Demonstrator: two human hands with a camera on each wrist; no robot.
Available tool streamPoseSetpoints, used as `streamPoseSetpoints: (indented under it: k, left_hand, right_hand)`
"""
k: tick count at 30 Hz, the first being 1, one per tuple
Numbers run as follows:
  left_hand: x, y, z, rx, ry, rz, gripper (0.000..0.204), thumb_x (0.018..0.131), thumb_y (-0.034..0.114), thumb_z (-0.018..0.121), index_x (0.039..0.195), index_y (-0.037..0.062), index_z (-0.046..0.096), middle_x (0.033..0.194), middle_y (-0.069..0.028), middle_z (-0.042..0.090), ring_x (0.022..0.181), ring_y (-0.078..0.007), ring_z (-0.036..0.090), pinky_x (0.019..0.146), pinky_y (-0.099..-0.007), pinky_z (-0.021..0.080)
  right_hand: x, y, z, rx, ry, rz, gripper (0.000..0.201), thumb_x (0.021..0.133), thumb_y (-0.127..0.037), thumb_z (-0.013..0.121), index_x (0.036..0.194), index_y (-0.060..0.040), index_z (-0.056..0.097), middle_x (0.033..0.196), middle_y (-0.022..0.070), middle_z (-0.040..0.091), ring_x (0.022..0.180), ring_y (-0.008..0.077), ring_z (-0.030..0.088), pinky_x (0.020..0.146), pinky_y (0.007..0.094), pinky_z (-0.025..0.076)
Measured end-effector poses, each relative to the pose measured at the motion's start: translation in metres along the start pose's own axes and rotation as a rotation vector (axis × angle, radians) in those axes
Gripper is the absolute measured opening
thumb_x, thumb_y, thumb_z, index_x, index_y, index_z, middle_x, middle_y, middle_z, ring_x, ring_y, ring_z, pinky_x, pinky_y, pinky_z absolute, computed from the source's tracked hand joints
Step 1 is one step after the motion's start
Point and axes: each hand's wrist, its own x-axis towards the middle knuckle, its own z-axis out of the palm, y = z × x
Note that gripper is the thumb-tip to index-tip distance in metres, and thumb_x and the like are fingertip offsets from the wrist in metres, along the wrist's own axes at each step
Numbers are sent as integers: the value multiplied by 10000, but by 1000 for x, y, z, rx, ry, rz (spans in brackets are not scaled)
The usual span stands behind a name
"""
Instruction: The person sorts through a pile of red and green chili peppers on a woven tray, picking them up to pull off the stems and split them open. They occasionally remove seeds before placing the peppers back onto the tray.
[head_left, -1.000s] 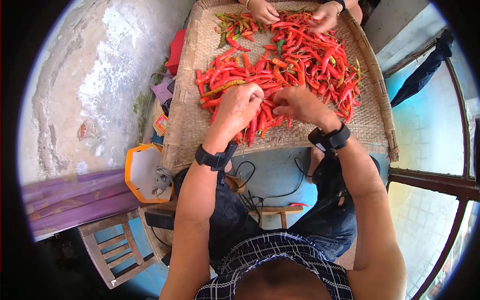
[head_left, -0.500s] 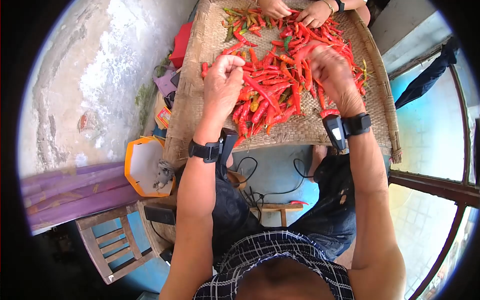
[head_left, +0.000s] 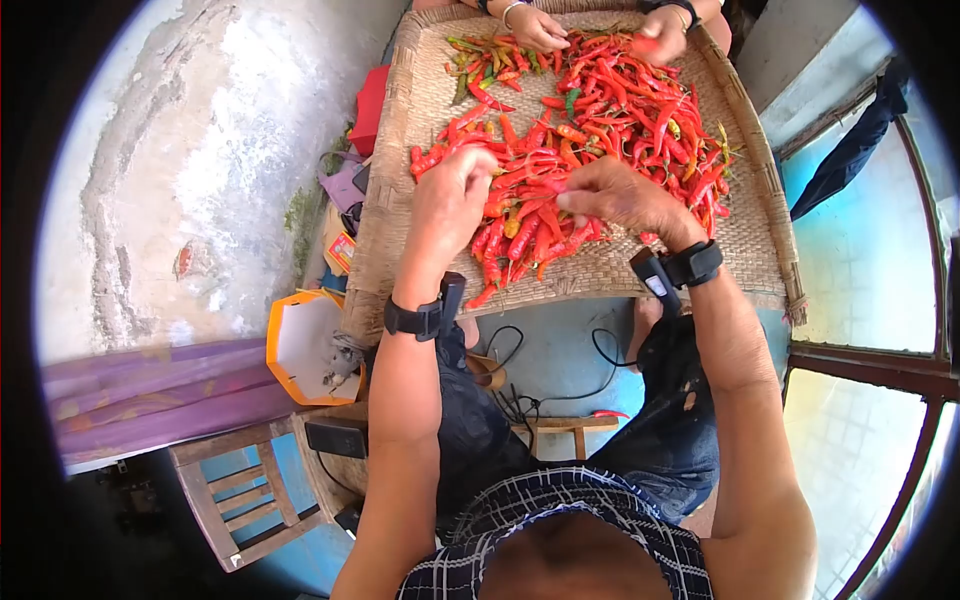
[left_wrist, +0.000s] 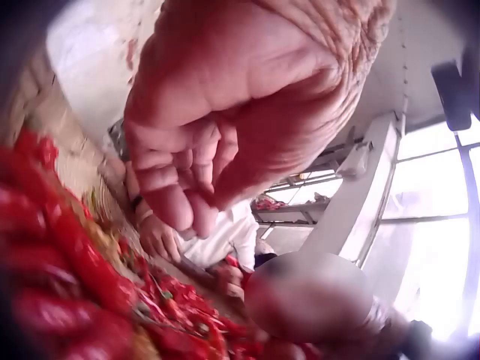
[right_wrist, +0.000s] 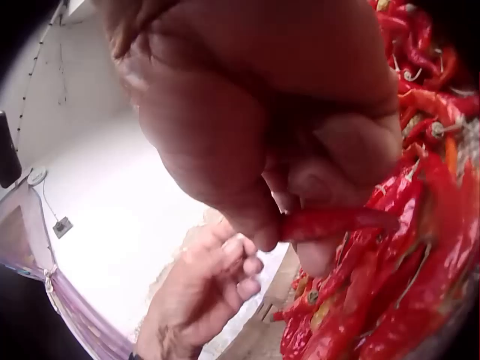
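Note:
Over the front of a heap of red chili peppers [head_left: 640, 110], my right hand [head_left: 625, 198] pinches a red chili pepper [right_wrist: 337, 222] between thumb and fingers. My left hand [head_left: 450, 205] hovers at the heap's left side, its fingers curled and the thumb close against the fingertips. Nothing shows between these fingers in the left wrist view. The two hands face each other, a short gap apart. The peppers lie on a woven bamboo tray [head_left: 385, 240]; a smaller group of green and orange peppers [head_left: 475, 65] is at its far left.
Across the tray, another person's hands [head_left: 540, 30] work among the peppers. An orange-rimmed box [head_left: 300, 350] and a wooden chair [head_left: 240, 500] stand at the left. Black cables [head_left: 540, 400] lie on the floor under the tray. A window [head_left: 860, 250] is at the right.
Half a second ago my left hand had a long red pepper at its fingers, now gone from it. My right hand has moved left from the heap's right side, closer to the left hand.

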Motion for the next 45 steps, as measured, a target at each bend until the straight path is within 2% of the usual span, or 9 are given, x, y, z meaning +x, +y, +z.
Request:
streamPoseSetpoints:
  k: [5,13,19,26,29,33,39,43,45]
  left_hand:
    - [-18,0,0,619,-85,67,117,722,58,616,828,81,575,860,-125,569,880,-324,552,738,-423,458]
    - [-6,30,3,385,-29,183,168,755,47,600,920,49,565,917,-132,597,934,-330,539,797,-410,439]
    - [-10,47,16,137,-78,63,196,804,112,626,965,26,554,921,-148,607,907,-307,581,786,-399,454]
    - [-6,27,25,309,91,184,236,793,123,640,992,25,558,922,-148,613,886,-299,589,774,-384,467]
    - [-6,26,41,381,15,280,252,752,115,662,966,33,559,900,-149,615,876,-317,570,773,-391,461]
    - [-2,16,57,630,-73,275,179,740,109,648,857,47,527,820,-135,603,802,-319,558,719,-409,461]
    - [1,15,38,560,-94,168,176,710,32,568,876,54,513,810,-158,609,797,-352,587,677,-447,465]
    - [3,12,18,564,-19,34,205,710,59,574,910,57,529,808,-172,617,815,-363,599,704,-448,470]
    - [4,12,9,565,-18,-20,190,718,85,575,905,61,546,819,-180,619,829,-357,602,716,-443,469]
  right_hand:
    - [8,15,-33,805,782,-33,344,888,-309,582,1062,-13,567,875,72,650,562,50,468,500,172,370]
    - [9,-6,28,66,429,-264,338,854,-216,643,1120,-16,583,842,68,630,793,142,581,719,301,481]
    - [9,0,24,121,311,-174,226,854,-194,640,982,-9,624,748,37,608,706,116,565,634,286,470]
    - [2,17,-42,773,971,-115,372,882,-244,589,1156,3,541,865,56,652,641,80,543,514,215,435]
    - [0,23,-35,421,905,8,351,886,-232,582,1141,7,560,860,59,657,644,81,547,531,217,444]
    - [0,48,-4,-625,233,7,262,812,-217,630,958,-7,573,769,192,625,737,328,632,643,417,506]
    - [-4,47,30,-488,455,29,284,745,-188,686,924,-53,512,670,161,545,661,336,577,589,413,441]
    - [-12,21,9,-526,209,25,246,723,-133,646,903,-21,523,755,205,602,728,400,596,620,455,479]
    - [-18,5,-4,-410,165,9,209,737,-96,622,921,-26,551,684,141,599,630,300,598,564,383,460]
